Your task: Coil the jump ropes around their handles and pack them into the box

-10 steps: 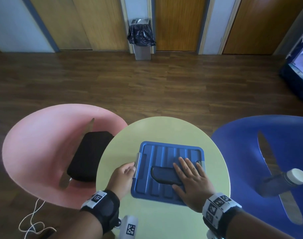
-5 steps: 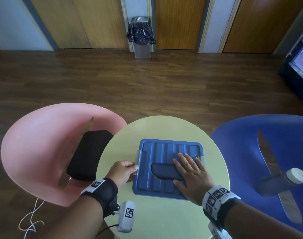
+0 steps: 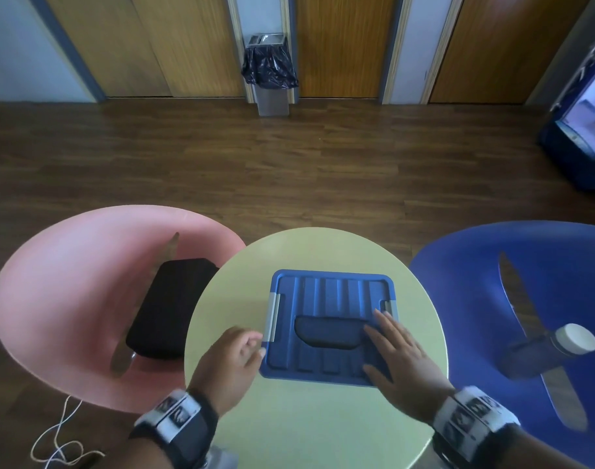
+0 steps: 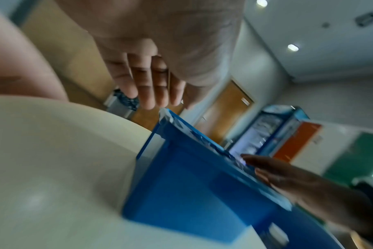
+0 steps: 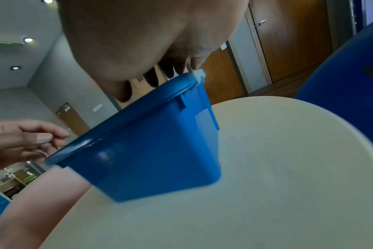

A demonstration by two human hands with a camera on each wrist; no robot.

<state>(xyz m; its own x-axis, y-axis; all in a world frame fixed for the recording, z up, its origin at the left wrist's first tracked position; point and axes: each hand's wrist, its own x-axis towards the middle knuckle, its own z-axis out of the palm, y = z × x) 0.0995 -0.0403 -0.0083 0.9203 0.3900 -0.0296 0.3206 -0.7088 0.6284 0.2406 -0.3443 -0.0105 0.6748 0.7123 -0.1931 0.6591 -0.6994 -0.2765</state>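
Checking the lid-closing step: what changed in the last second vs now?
The left hand left the grey latch on the box's left side; its fingers now hang loosely curled just beside it, holding nothing. The right hand stayed flat on the blue lid. The box sits in the same place on the round table, lid on.

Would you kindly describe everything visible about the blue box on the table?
The blue box is glossy plastic with a ribbed lid, closed, a dark recessed handle in the lid and grey latches on two sides. It sits upright on the round pale table. The right hand lies flat on the lid; the left hand is at the left latch.
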